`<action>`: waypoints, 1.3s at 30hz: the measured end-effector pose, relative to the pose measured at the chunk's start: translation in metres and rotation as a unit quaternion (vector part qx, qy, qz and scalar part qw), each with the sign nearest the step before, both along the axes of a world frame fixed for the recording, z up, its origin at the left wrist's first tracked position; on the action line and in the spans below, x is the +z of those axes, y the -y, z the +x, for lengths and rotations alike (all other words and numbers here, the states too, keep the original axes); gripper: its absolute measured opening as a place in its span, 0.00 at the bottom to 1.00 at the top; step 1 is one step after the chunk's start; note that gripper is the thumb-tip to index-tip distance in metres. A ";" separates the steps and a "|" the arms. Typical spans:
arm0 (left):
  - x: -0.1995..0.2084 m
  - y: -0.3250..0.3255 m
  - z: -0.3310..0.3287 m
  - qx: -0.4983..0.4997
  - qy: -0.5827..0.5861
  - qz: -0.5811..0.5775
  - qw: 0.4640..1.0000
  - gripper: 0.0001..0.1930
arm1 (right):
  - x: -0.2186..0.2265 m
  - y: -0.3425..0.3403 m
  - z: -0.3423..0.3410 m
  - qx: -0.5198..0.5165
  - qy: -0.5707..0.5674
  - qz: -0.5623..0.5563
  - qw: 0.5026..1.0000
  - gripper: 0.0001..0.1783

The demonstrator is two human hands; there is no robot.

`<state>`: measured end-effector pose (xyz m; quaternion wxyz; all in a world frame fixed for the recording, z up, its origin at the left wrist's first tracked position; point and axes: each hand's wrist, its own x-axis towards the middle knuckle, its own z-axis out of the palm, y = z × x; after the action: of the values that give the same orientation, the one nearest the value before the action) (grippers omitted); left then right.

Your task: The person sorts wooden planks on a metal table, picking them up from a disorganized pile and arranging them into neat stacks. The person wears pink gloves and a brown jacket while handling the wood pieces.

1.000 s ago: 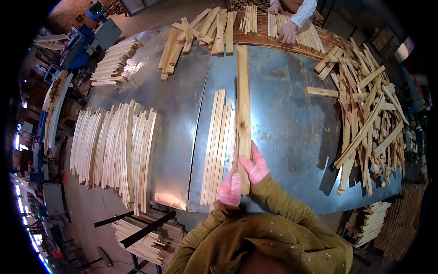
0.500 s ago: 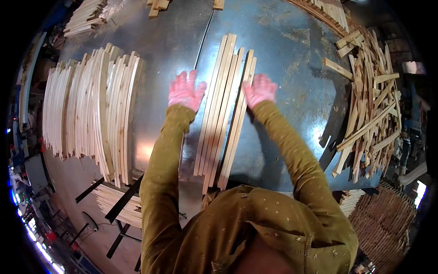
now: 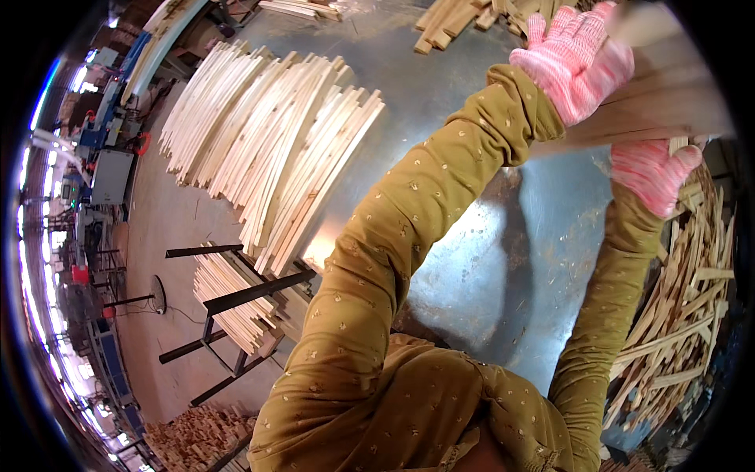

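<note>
Both my hands wear pink-and-white knit gloves and reach toward the far right. Motion blurs a broad mass of wood between and beyond them, apparently strips lifted near the camera; single pieces cannot be made out. My left hand is at its left side, fingers stretched and apart, seemingly resting against it. Lower and farther right, my right hand meets the wood's lower edge, which hides its fingertips; its thumb shows, and it seems closed on the wood.
Pale wooden strips lie in a long row on the metal table at left. A jumbled heap of strips fills the right side. Short boards lie at the far edge. Below left, a black metal rack carries more strips.
The bundle that stood before me has left the table's middle. Both arms have swung to the far right, with blurred wood now at my hands, and the view has turned.
</note>
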<state>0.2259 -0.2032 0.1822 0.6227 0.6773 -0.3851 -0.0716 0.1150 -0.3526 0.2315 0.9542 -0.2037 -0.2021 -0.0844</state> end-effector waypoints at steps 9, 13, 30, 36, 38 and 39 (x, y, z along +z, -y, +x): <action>-0.160 -0.113 -0.083 -0.056 -0.364 0.075 0.927 0.40 | -0.201 -0.097 -0.073 -0.150 -0.471 -0.318 0.809 0.43; -0.169 -0.176 -0.139 0.015 -0.371 0.039 0.928 0.39 | -0.223 -0.176 -0.115 -0.009 -0.563 -0.201 0.802 0.64; -0.093 -0.424 -0.066 0.471 0.178 0.627 0.595 0.40 | -0.198 -0.365 -0.024 0.284 -0.260 -0.802 0.457 0.55; -0.118 -0.471 -0.013 0.438 -0.176 0.635 0.612 0.48 | -0.204 -0.306 -0.069 0.268 -0.311 -0.695 0.591 0.44; -0.105 -0.462 -0.008 0.432 -0.194 0.610 0.635 0.44 | -0.218 -0.299 -0.086 0.211 -0.339 -0.684 0.611 0.43; -0.094 -0.448 -0.013 0.437 -0.197 0.594 0.646 0.42 | -0.236 -0.299 -0.096 0.104 -0.285 -0.719 0.625 0.41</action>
<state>0.2130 0.2448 0.0885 0.1075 0.9616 0.2125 -0.1366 0.0187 -0.0534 -0.0048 0.5166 -0.8165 0.0635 0.2498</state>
